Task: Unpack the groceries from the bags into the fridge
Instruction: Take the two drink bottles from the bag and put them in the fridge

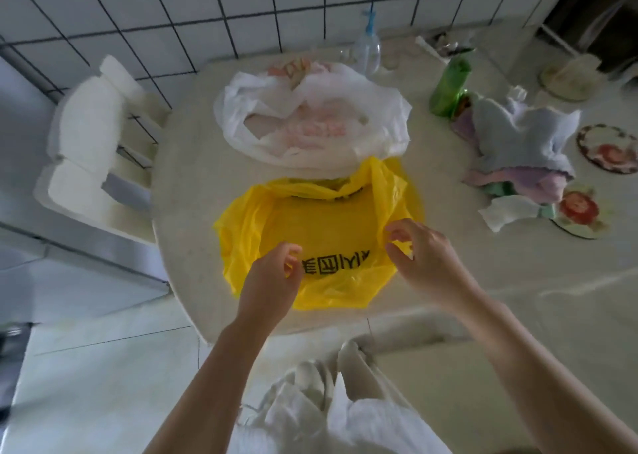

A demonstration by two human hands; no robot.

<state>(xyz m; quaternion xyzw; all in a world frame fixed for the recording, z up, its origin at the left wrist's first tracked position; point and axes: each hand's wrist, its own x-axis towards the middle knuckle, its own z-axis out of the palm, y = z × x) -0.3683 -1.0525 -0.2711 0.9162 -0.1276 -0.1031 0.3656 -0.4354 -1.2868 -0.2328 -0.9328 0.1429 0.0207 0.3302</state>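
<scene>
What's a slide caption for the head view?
Both hands, left and right, pinch the yellow bag on the table; white bag behind.

- yellow bag (331,226): contents hidden by its own folds; black print partly covered by the left hand (272,277).
- white bag (310,119): pink shapes inside, too blurred to name.
- clutter (445,44) at far table edge: blurred, unreadable.
- forearms: cut off by lower edge.
</scene>
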